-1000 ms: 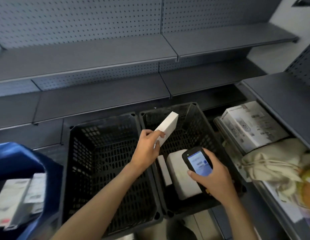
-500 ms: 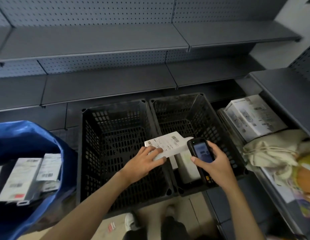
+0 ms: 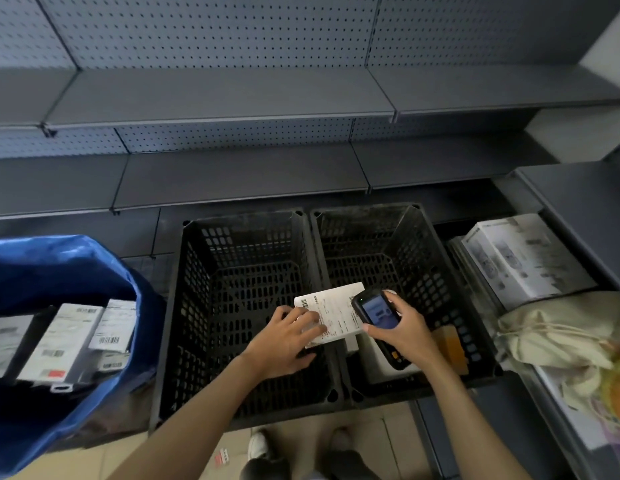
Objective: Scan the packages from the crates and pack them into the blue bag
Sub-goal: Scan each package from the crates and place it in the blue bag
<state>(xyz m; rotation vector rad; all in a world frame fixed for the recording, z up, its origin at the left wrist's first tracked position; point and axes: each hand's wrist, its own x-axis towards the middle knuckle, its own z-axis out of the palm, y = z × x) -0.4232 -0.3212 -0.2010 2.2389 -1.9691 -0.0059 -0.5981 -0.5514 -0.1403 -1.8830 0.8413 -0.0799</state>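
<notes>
Package in hand: a flat white box (image 3: 331, 315), shipping label face up, held level above the wall shared by the two crates
Left hand: the left hand (image 3: 284, 341) pinches the box's near left corner, fingers curled over the top
Right hand: the right hand (image 3: 410, 336) is wrapped round a handheld scanner (image 3: 376, 308), screen lit, its head just over the box's right edge
Handling: probably light and stiff, since a corner pinch keeps it level; smooth card may slip, so a grip across the short width, clear of the barcode, looks safer for the carry
Left crate (image 3: 242, 216): perforated floor in plain view
Right crate (image 3: 365, 209): a larger white package (image 3: 381, 370) at the near side, partly under the scanner, with a flat orange-brown item (image 3: 452, 344) beside it
Blue bag (image 3: 76, 265): open at the left, well apart from the hands, holding several labelled white boxes (image 3: 75, 337) set side by side
</notes>
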